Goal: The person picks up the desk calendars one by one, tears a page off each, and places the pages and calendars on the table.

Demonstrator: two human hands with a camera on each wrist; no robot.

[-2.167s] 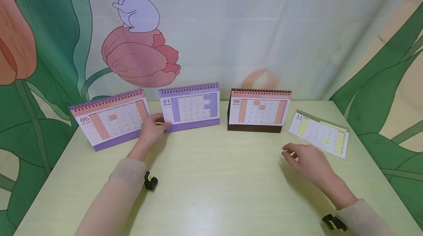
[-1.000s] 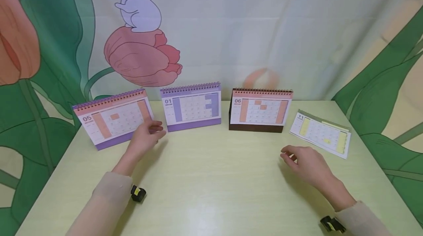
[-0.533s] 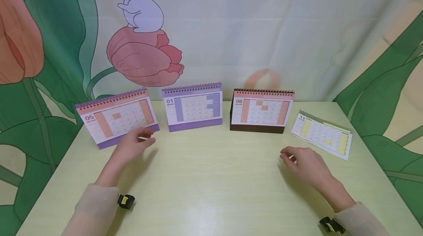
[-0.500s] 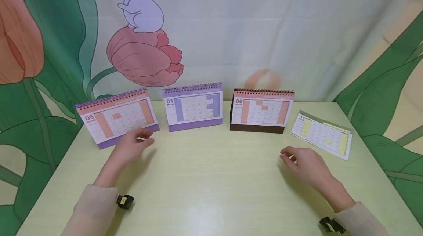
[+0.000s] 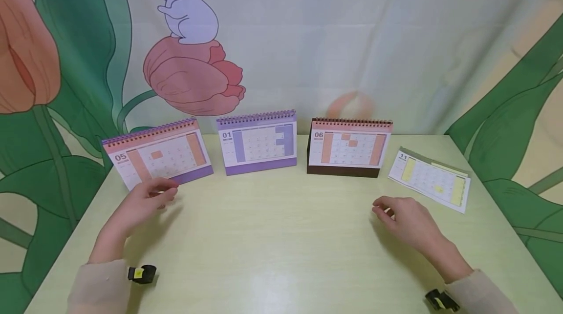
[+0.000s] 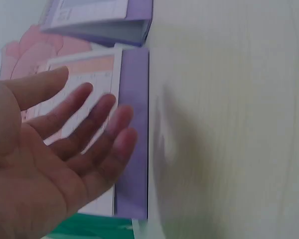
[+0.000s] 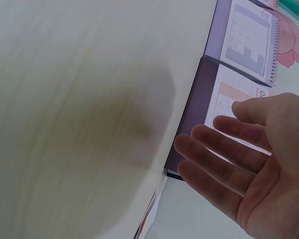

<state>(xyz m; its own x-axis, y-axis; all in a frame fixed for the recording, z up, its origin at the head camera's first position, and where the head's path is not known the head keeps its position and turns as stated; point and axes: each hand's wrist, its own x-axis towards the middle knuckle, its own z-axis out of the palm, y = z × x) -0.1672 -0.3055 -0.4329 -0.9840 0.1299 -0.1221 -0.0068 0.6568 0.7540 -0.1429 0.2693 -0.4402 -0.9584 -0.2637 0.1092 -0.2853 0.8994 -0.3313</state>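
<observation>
while left hand and right hand hover empty, fingers spread.

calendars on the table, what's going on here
Someone has their left hand in front of the 05 calendar and their right hand near the 11 calendar. Neither hand holds anything. The 05, 01 and 06 calendars stand propped along the back of the table, while the 11 calendar looks laid flat at the right end.
</observation>
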